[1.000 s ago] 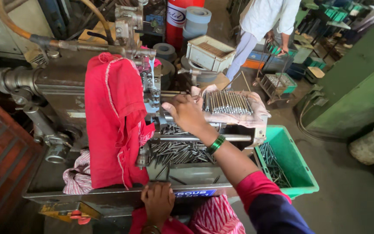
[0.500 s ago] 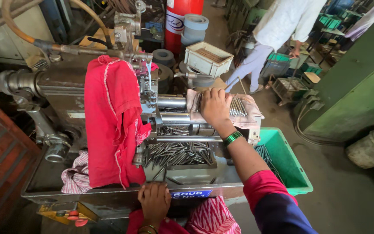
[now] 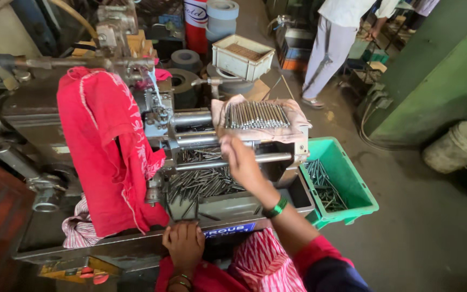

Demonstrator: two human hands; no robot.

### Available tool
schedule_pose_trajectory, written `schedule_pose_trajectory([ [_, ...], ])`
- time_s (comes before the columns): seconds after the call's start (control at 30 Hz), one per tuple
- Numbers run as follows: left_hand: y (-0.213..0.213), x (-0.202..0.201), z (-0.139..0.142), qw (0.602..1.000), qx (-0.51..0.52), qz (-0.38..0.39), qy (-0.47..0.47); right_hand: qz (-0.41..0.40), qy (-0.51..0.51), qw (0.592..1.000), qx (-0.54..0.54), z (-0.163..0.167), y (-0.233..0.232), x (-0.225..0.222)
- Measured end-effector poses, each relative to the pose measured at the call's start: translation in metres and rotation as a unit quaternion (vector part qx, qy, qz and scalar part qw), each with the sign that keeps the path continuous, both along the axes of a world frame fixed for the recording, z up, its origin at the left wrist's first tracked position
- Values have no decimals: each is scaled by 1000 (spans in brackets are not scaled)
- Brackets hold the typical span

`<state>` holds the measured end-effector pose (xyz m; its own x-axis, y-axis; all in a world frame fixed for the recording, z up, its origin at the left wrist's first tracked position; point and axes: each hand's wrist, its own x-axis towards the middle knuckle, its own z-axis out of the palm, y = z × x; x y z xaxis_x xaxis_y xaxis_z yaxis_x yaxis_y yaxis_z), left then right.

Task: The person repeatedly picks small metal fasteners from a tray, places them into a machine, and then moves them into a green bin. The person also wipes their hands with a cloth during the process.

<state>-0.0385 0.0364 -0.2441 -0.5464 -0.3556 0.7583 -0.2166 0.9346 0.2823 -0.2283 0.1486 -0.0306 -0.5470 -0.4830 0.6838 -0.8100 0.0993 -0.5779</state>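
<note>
Your right hand [image 3: 241, 162] pinches a metal rod [image 3: 232, 161] (rod tray [image 3: 255, 115] at 12 o'clock); your left hand [image 3: 185, 243] rests curled on the machine edge [image 3: 136, 250], holding nothing.

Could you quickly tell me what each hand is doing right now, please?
Left hand: resting knuckles-up on the front edge of the grey metal machine, holding nothing visible.
Right hand: raised over the horizontal steel bar; grip cannot be told.

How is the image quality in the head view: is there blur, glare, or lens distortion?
Head view: daylight is soft; the floor at right looks pale and washed. The right hand is slightly motion-blurred, while the metal rods and red cloth stay sharp. The wide lens bends the edges, so the green wall leans.
</note>
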Motion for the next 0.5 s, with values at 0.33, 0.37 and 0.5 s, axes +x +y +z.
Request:
schedule_pose_trajectory([
  [0.33,10,4,13,1000,3,-3,15,1,42,978,206,-115,38,26],
  [0.37,11,4,15,1000,10,-5,14,-5,-1,974,227,-121,43,27],
  [0.5,15,4,20,1000,-3,3,13,62,51,972,221,-126,50,22],
])
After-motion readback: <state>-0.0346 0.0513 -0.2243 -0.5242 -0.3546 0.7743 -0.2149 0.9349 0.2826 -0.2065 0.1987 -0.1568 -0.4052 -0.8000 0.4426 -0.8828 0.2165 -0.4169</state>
